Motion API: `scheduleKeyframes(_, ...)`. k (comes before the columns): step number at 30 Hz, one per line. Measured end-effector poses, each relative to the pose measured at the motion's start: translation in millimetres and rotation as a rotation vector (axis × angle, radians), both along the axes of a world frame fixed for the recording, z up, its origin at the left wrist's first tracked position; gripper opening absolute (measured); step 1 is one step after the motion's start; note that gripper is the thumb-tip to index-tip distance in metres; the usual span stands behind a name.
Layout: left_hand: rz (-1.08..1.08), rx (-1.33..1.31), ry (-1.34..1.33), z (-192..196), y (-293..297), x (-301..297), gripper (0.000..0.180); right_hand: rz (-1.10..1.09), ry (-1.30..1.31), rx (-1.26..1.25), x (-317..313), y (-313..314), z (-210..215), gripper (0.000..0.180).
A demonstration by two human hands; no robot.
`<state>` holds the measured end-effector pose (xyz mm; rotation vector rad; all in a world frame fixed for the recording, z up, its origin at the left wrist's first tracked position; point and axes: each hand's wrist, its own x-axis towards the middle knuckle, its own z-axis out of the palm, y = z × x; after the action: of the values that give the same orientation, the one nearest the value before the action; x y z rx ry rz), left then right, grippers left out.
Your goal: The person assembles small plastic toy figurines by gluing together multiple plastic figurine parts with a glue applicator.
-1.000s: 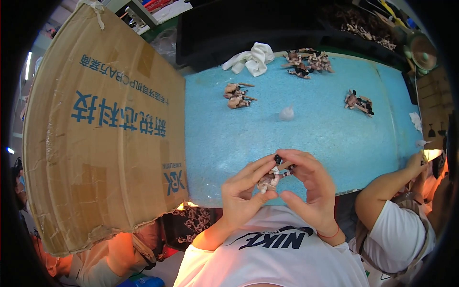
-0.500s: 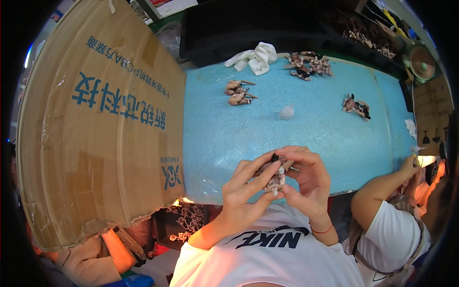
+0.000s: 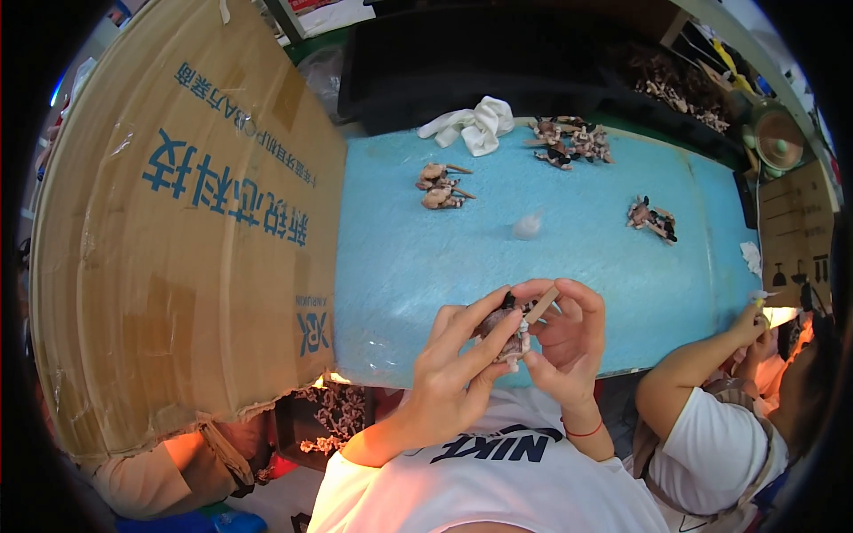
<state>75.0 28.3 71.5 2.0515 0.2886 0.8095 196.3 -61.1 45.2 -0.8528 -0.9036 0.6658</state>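
The small figure (image 3: 503, 329) sits between your two hands, held up just above the near edge of the blue surface (image 3: 400, 266) and close to your chest. Your left hand (image 3: 453, 369) has its grip narrow around the brownish body, fingers wrapped over it from the left. Your right hand (image 3: 569, 342) pinches in from the other side, with a tan stick (image 3: 541, 305) poking up between thumb and forefinger. From here the exact join between stick and figure is hidden by your fingers, so go by feel.

Judging by the pose, you are fitting or adjusting a small part. Keep the left hand as the steady clamp and let only the right do the fine work. Press along the line of the stick, not across it, since a thin piece like that probably snaps or bends if levered sideways. Hold the body by its bulk and not by any thin limbs.

Work over the surface, not over your lap, so a dropped piece lands where you can see it. Similar figures lie in small heaps farther off: one pile (image 3: 440, 185) to the left, another pile (image 3: 569, 142) near the white cloth (image 3: 475, 123), a third pile (image 3: 651, 218) to the right. A tall cardboard box (image 3: 187, 231) stands at your left, and another person (image 3: 720, 417) works at your right, so keep your elbows in.
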Motion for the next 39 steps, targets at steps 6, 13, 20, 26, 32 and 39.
scheduleKeyframes(6, 0.018, 0.082, 0.021, 2, 0, 6, 0.052, 0.0, -0.018, 0.038, 7, 1, -2, 0.065)
scheduleKeyframes(13, 0.028, 0.135, 0.052, 2, 2, 15, 0.052, -0.023, -0.017, 0.033, 13, 3, -6, 0.067)
scheduleKeyframes(20, 0.027, 0.129, 0.002, 0, 2, 23, 0.05, -0.056, -0.007, 0.06, 17, 3, -4, 0.07)
scheduleKeyframes(26, 0.054, 0.119, -0.001, 1, 3, 25, 0.044, -0.074, -0.047, 0.078, 18, 4, -4, 0.071)
scheduleKeyframes(32, 0.048, 0.139, -0.045, 2, 2, 26, 0.044, -0.076, -0.083, 0.117, 20, 3, -3, 0.072)
scheduleKeyframes(39, 0.022, 0.147, -0.063, 2, 2, 22, 0.045, -0.075, -0.107, 0.116, 17, 3, 0, 0.073)
